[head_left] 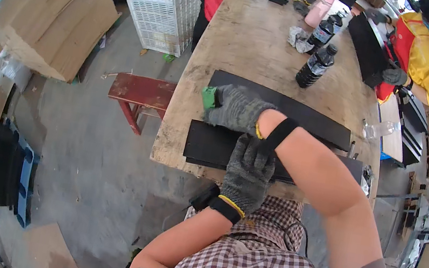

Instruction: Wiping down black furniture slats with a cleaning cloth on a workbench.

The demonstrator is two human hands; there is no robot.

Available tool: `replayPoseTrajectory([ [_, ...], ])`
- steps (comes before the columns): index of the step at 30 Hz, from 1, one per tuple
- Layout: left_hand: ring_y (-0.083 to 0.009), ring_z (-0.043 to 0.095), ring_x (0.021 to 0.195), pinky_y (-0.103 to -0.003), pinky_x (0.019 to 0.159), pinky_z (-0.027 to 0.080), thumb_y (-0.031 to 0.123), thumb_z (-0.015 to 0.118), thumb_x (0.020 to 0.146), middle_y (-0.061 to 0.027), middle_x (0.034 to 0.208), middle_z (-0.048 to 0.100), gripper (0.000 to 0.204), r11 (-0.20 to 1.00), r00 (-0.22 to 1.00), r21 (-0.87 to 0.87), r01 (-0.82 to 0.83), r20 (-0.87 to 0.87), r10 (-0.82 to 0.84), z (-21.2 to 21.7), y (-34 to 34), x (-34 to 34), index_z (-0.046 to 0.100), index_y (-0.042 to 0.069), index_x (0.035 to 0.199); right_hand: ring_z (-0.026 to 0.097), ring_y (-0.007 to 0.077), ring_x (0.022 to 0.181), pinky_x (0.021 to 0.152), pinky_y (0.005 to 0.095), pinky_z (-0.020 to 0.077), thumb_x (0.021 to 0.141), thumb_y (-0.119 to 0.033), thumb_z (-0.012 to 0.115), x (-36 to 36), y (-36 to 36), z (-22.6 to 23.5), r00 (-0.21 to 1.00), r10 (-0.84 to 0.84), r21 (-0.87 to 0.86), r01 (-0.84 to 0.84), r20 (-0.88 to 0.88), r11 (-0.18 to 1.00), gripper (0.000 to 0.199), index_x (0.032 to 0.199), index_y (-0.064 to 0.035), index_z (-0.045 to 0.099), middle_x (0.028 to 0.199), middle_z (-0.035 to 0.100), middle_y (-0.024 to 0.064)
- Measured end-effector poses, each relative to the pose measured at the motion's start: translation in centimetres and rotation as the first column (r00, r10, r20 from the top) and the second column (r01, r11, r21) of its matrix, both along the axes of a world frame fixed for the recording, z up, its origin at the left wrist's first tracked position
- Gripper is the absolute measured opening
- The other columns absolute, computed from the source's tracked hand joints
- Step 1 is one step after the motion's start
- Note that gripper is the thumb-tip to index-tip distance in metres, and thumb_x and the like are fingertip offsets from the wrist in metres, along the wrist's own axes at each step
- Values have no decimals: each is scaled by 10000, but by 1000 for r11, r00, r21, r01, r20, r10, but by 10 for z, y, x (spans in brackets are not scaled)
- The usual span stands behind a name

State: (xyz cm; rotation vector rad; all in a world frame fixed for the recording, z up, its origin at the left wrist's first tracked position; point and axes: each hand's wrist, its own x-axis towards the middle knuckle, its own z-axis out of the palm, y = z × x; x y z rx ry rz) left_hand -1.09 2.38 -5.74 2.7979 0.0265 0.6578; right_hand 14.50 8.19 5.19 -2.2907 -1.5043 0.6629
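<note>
My left hand (246, 177), in a grey knit glove, lies flat with its fingers stretched out on the near black panel (207, 143) at the table's front edge. A second panel edge shows just under that one. My right hand (239, 107), also gloved and a little blurred, reaches across to the left. It grips a small green piece (209, 97), whose exact kind I cannot make out. The hand is over the left part of the far black panel (309, 116), which lies slantwise behind the near one. My right forearm covers part of both panels.
Dark bottles (316, 66), a pink flask (320, 8) and crumpled tissue (300, 40) stand farther back on the wooden table (242, 41). A clear bottle (380, 130) lies at right. A red stool (141, 91) is at left. A co-worker (421, 53) handles black panels at far right.
</note>
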Motion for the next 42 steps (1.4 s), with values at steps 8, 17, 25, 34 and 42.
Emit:
replayPoseTrajectory([
  [8, -396, 536, 1287, -603, 1128, 404, 294, 782, 806, -172, 1330, 584, 577, 975, 982, -221, -10, 181, 51, 20, 7, -1, 649, 37, 1305, 690, 384, 909, 836, 478, 529, 793, -416, 720, 31, -75, 35, 992, 74, -279, -44, 98, 959, 374, 955, -80, 689, 954, 715, 211],
  [17, -351, 672, 966, -485, 811, 547, 207, 860, 692, -117, 982, 709, 357, 902, 980, -424, 81, 201, 6, 40, 11, 18, 782, 107, 1026, 704, 418, 971, 870, 504, 551, 812, -391, 743, 5, -106, -11, 944, -323, 174, 307, 70, 936, 328, 1013, -132, 729, 993, 739, 191],
  [25, -355, 649, 933, -500, 844, 500, 291, 879, 661, -109, 963, 698, 394, 983, 988, -183, 10, 153, 19, 38, 13, 7, 794, 109, 1001, 709, 389, 983, 870, 490, 561, 853, -411, 689, 57, -282, 31, 743, -586, -32, 628, 323, 778, 318, 1030, -152, 743, 1008, 747, 192],
  [34, -355, 628, 1014, -502, 956, 482, 245, 894, 658, -107, 1016, 699, 422, 983, 987, -180, -49, 144, 76, 35, 12, -1, 819, 113, 1052, 706, 392, 1026, 901, 499, 547, 903, -465, 651, 70, -305, 49, 739, -592, -107, 650, 322, 752, 398, 1096, -127, 735, 1060, 741, 199],
  [42, -343, 614, 1043, -482, 980, 467, 213, 914, 653, -88, 1035, 694, 435, 972, 990, -232, -34, 126, 65, 34, 10, 2, 819, 123, 1069, 726, 324, 958, 863, 448, 539, 873, -487, 727, 108, -410, 8, 446, -895, 33, 894, 21, 447, 477, 1083, -59, 751, 993, 765, 166],
])
